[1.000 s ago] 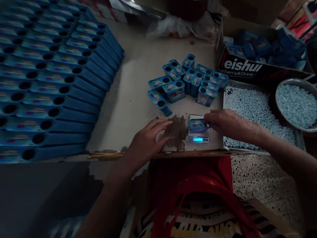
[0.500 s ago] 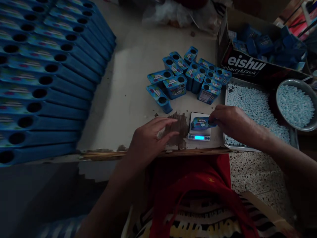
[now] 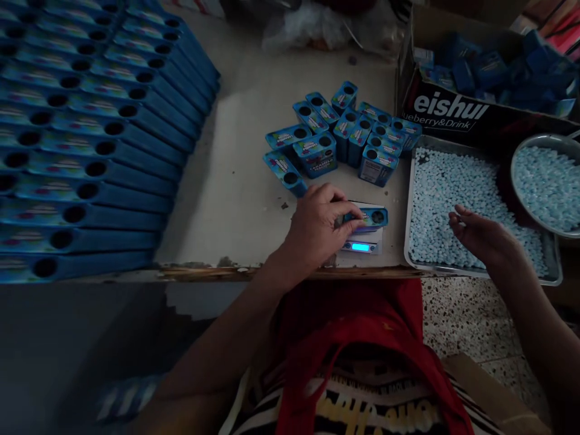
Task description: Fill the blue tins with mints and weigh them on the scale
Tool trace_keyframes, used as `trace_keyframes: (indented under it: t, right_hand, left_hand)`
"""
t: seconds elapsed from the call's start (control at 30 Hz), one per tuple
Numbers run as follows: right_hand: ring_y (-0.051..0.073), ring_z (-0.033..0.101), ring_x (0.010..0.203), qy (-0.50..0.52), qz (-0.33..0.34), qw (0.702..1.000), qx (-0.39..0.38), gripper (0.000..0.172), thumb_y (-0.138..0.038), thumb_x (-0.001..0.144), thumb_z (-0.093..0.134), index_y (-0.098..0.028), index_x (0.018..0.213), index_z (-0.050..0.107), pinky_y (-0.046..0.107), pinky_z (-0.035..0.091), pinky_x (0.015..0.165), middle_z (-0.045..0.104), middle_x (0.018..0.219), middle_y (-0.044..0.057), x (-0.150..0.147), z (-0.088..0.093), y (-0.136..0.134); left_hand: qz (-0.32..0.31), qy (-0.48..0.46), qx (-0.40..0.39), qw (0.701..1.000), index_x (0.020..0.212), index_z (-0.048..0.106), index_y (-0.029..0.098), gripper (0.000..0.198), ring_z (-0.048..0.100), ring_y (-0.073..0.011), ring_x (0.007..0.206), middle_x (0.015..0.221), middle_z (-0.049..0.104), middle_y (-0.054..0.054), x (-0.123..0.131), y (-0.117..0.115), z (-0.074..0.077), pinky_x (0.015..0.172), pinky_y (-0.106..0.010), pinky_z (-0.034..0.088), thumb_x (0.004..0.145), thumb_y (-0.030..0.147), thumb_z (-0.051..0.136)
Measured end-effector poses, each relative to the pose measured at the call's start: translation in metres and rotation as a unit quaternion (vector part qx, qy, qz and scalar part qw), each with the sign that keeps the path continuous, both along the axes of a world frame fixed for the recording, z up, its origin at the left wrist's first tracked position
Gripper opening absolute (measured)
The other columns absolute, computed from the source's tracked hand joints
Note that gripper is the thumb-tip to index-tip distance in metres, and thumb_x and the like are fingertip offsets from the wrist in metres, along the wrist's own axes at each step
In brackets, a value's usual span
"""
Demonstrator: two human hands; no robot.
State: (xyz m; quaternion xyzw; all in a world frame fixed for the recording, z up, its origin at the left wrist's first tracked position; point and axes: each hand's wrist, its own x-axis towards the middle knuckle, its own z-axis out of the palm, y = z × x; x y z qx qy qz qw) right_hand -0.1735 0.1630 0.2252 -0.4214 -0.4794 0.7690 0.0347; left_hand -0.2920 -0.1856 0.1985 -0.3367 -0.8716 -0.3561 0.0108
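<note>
A small digital scale [image 3: 361,246] with a lit blue display sits near the table's front edge. On its plate lies a blue candy box [image 3: 376,216] with a dark round hole at its right end. My left hand [image 3: 319,220] has its thumb and fingers closed on the left end of this box. To the right, my right hand [image 3: 484,238] hovers over a metal tray [image 3: 408,241] spread with small pale blue candies [image 3: 441,199]. Its fingers are curled together, and whatever they may hold is hidden.
Several similar blue boxes [image 3: 324,156] stand grouped behind the scale. Long stacked rows of them [image 3: 122,199] fill the left side. A black carton [image 3: 446,112] of blue boxes stands back right. A metal bowl [image 3: 515,199] of candies overhangs the tray's right side.
My left hand has moved right and taken hold of the box on the scale. My right hand has let go of that box and moved right, over the candy tray.
</note>
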Motion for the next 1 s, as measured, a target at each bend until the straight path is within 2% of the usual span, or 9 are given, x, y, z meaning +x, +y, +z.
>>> trace_keyframes:
  t: [0.1,0.27,0.5,0.63,0.7,0.77,0.9,0.97,1.0]
  right_hand:
    - [0.008,0.073,0.081,0.014,0.036,0.999,-0.029,0.031,0.002,0.077,0.071,-0.02,0.098,0.075,0.009,0.065,0.072,0.071,0.091,0.002,0.005,0.002,-0.005]
    - [0.007,0.07,0.076,0.015,0.088,0.996,-0.019,0.026,-0.004,0.077,0.077,-0.018,0.098,0.079,0.008,0.062,0.066,0.074,0.093,0.003,0.009,0.003,-0.007]
    - [0.014,0.07,0.078,0.004,0.143,0.987,0.068,0.023,-0.018,0.075,0.085,-0.024,0.097,0.081,0.022,0.063,0.063,0.077,0.098,0.006,0.02,-0.006,0.003]
    - [0.014,0.069,0.078,0.007,0.166,0.981,0.1,0.024,-0.025,0.076,0.089,-0.024,0.099,0.082,0.024,0.06,0.063,0.078,0.097,0.006,0.02,-0.002,-0.002]
    - [0.012,0.065,0.071,0.007,0.196,0.972,0.132,0.026,-0.031,0.079,0.091,-0.023,0.101,0.081,0.023,0.054,0.058,0.078,0.092,0.005,0.019,0.004,-0.008]
    - [0.011,0.06,0.063,0.0,0.246,0.955,0.167,0.033,-0.04,0.082,0.091,-0.022,0.106,0.078,0.023,0.046,0.052,0.077,0.086,0.004,0.014,0.011,-0.017]
    - [0.009,0.052,0.053,0.013,0.367,0.907,0.207,0.037,-0.053,0.09,0.083,-0.022,0.101,0.066,0.023,0.038,0.05,0.074,0.074,0.0,-0.01,0.024,-0.039]
    - [0.009,0.052,0.053,0.032,0.45,0.85,0.271,0.033,-0.051,0.093,0.079,-0.022,0.096,0.065,0.024,0.038,0.053,0.072,0.07,-0.001,-0.027,0.033,-0.053]
    - [0.01,0.054,0.055,0.04,0.495,0.805,0.324,0.027,-0.046,0.093,0.079,-0.021,0.094,0.067,0.025,0.039,0.055,0.072,0.07,-0.001,-0.037,0.039,-0.061]
  left_hand:
    - [0.004,-0.033,-0.009,0.999,0.1,0.085,0.025,0.01,0.062,-0.0243,0.106,0.109,0.066,-0.005,-0.002,0.005,0.002,0.101,-0.041,0.054,0.096,0.032,0.078]
    - [0.001,-0.034,-0.038,0.999,0.098,0.081,0.021,0.007,0.061,-0.0264,0.114,0.115,0.066,-0.007,-0.002,0.009,0.01,0.108,-0.045,0.052,0.097,0.027,0.077]
    - [0.01,-0.017,-0.031,0.999,0.092,0.08,0.02,0.005,0.062,-0.0274,0.118,0.118,0.068,-0.008,-0.001,0.032,0.008,0.11,-0.046,0.052,0.093,0.024,0.08]
    - [0.01,-0.004,-0.021,1.0,0.095,0.081,0.022,0.006,0.067,-0.0274,0.115,0.114,0.075,-0.007,0.0,0.037,0.023,0.106,-0.045,0.054,0.09,0.021,0.083]
    - [0.008,0.005,0.025,1.0,0.1,0.08,0.023,0.008,0.071,-0.0247,0.112,0.113,0.077,-0.005,0.001,0.023,0.034,0.105,-0.042,0.056,0.093,0.024,0.082]
    - [0.04,0.036,0.08,0.995,0.099,0.079,0.022,0.007,0.074,-0.0228,0.11,0.112,0.079,-0.004,0.002,0.001,0.042,0.104,-0.04,0.058,0.096,0.028,0.08]
    - [0.169,0.058,0.1,0.979,0.093,0.077,0.02,0.012,0.076,-0.0225,0.107,0.104,0.081,-0.004,0.007,-0.052,0.033,0.105,-0.041,0.06,0.097,0.031,0.079]
    - [0.219,0.039,0.103,0.969,0.095,0.078,0.02,0.013,0.077,-0.0228,0.104,0.103,0.082,-0.003,0.013,-0.075,0.02,0.102,-0.041,0.062,0.096,0.033,0.079]
    - [0.239,0.03,0.109,0.964,0.096,0.078,0.02,0.014,0.077,-0.0235,0.104,0.104,0.082,-0.003,0.016,-0.085,0.014,0.101,-0.042,0.063,0.096,0.034,0.08]
